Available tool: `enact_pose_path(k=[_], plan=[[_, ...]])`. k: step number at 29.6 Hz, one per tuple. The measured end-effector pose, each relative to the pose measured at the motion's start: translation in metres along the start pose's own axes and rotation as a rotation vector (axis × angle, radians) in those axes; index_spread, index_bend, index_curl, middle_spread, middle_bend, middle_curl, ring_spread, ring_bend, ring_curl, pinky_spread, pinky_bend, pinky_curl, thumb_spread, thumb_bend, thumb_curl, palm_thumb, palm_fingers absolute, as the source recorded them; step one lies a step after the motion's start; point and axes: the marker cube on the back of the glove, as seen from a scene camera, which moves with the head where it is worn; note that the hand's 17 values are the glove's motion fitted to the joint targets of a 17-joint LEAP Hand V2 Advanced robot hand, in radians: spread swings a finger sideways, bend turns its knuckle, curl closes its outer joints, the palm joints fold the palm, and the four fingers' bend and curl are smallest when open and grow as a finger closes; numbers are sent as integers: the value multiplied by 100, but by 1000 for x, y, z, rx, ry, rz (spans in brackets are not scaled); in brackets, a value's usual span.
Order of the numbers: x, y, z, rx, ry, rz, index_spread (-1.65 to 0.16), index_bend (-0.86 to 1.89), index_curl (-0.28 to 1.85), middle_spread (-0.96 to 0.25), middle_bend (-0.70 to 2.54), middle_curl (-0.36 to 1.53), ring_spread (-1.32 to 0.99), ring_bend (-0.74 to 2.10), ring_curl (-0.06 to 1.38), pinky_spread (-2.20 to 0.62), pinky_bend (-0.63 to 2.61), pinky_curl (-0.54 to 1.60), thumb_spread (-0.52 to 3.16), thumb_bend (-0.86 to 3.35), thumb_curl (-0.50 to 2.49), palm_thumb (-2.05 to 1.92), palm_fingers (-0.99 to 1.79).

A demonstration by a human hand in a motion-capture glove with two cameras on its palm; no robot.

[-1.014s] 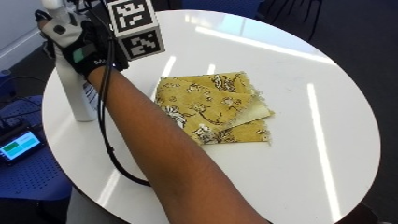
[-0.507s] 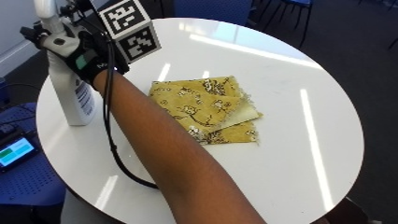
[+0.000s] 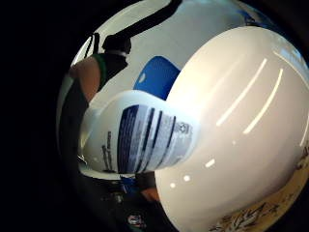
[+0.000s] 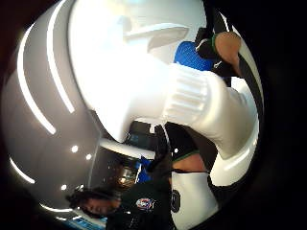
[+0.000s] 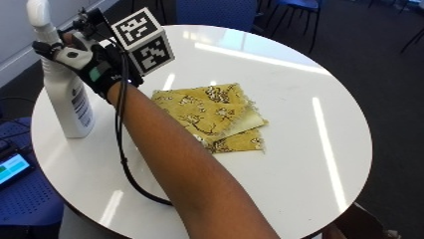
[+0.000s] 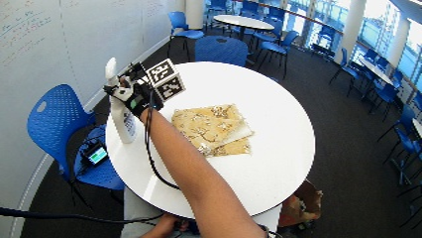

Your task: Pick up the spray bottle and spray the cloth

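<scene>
**A:** What does the spray bottle (image 5: 66, 94) look like, and where is it?

**B:** It is white and tall, with a printed label low on its body. It stands upright at the left of the outside view, close to the round white table's (image 5: 298, 164) near-left edge. Its slim white head rises to the upper left corner of that frame.

**A:** And the gloved right hand (image 5: 89, 62)?

**B:** It sits at the bottle's neck, up in the upper left. The fingers appear to wrap the neck, though from the outside view the far side of the grip is hidden (the forearm runs down across the frame to the bottom centre).

**A:** The cloth (image 5: 215, 117)?

**B:** Yellow with a dark floral print, folded, lying flat near the table's middle, well apart from the bottle. One corner shows a plain pale underside.

**A:** How much room is around it?

**B:** Bare tabletop stretches across the right half of the outside view, out to the rim. The wide outside view shows a blue chair (image 6: 56, 119) at the left, beside the bottle's edge of the table.

**A:** What do the palm views add?

**B:** The thumb-side one shows the ribbed white collar (image 4: 184, 98) and trigger head filling the frame. The little-finger-side one shows the label's dark blue panels and small print, plus a strip of the cloth.
</scene>
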Motion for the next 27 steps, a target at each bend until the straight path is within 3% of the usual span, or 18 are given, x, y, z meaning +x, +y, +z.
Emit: enact_pose_path(k=[7, 13, 20, 27], plan=[[17, 11, 2, -17, 4, 38, -35, 15, 40, -15, 39, 41, -15, 43, 37, 15, 13, 25, 96, -4, 55, 66, 90], [9, 37, 7, 10, 26, 53, -38, 14, 39, -13, 27, 38, -12, 41, 38, 20, 15, 26, 97, -5, 50, 62, 61], [-20, 74, -15, 14, 175, -51, -41, 14, 35, -11, 22, 36, -9, 37, 35, 22, 18, 26, 97, -5, 45, 57, 52], [-54, 118, -23, -140, 282, -171, -43, 20, 35, -9, 19, 35, -6, 29, 32, 22, 17, 26, 97, -4, 41, 54, 50]])
